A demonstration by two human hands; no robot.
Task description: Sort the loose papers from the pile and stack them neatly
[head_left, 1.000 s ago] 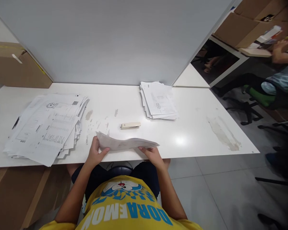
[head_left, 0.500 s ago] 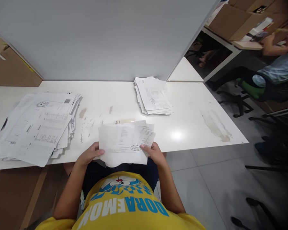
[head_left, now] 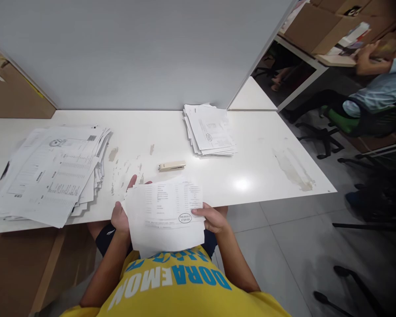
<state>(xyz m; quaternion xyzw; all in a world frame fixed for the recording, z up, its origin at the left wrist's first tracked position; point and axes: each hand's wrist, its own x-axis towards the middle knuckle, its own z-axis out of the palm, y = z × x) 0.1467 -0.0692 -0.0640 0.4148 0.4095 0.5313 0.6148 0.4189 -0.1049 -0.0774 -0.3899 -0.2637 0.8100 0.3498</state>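
Note:
My right hand [head_left: 213, 218] grips the right edge of several printed sheets of paper [head_left: 165, 215], its thumb on top near an oval stamp. The sheets are held over my lap at the table's front edge. My left hand [head_left: 120, 215] is against their left edge, with the thumb raised off the paper and the fingers stretched out, partly hidden behind the sheets. Just beyond the sheets lies a beige stapler [head_left: 172, 166] on the white table [head_left: 138, 132].
A large, uneven paper pile [head_left: 53, 171] covers the table's left part. A smaller paper stack [head_left: 209, 130] lies by the grey partition [head_left: 145, 53]. A cardboard box [head_left: 16, 88] stands at far left. Another person [head_left: 376, 88] sits at a desk on the right.
The sheets have come closer to my body and their edges look more even. My left hand has opened, its thumb leaving the paper. The stapler now shows fully.

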